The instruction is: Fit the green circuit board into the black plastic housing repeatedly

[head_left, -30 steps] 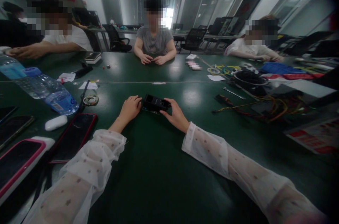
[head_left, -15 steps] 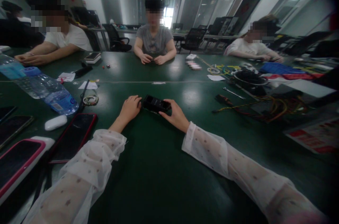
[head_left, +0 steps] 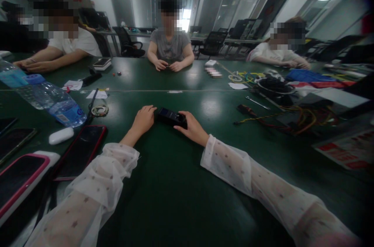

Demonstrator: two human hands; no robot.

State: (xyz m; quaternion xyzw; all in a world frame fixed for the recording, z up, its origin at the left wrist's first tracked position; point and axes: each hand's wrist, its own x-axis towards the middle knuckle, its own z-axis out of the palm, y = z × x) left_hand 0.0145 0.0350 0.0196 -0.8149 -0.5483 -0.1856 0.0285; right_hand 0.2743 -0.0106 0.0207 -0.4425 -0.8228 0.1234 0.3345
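Observation:
Held at its right end by my right hand [head_left: 191, 125], a small black box-shaped device [head_left: 169, 117] lies on the dark green table. Its upper face carries what looks like a small dark screen and a round control near my thumb and fingers. The fingers of my right hand grip it from the far and near sides, covering that end. My left hand [head_left: 143, 118] rests palm down on the table just left of the device, fingers loosely extended and holding nothing. A narrow gap seems to separate its fingertips from the device.
Left of me are phones [head_left: 80, 151], a white earbud case [head_left: 61, 136], a bracelet [head_left: 99, 111] and water bottles [head_left: 62, 103]. On the right lie a wrench [head_left: 257, 102], bundled cables [head_left: 298, 116] and a red-and-white box [head_left: 347, 147]. Several people sit across the table [head_left: 175, 184].
The black device has turned in my right hand, so a different face with a screen and round control now shows. My left hand has barely moved.

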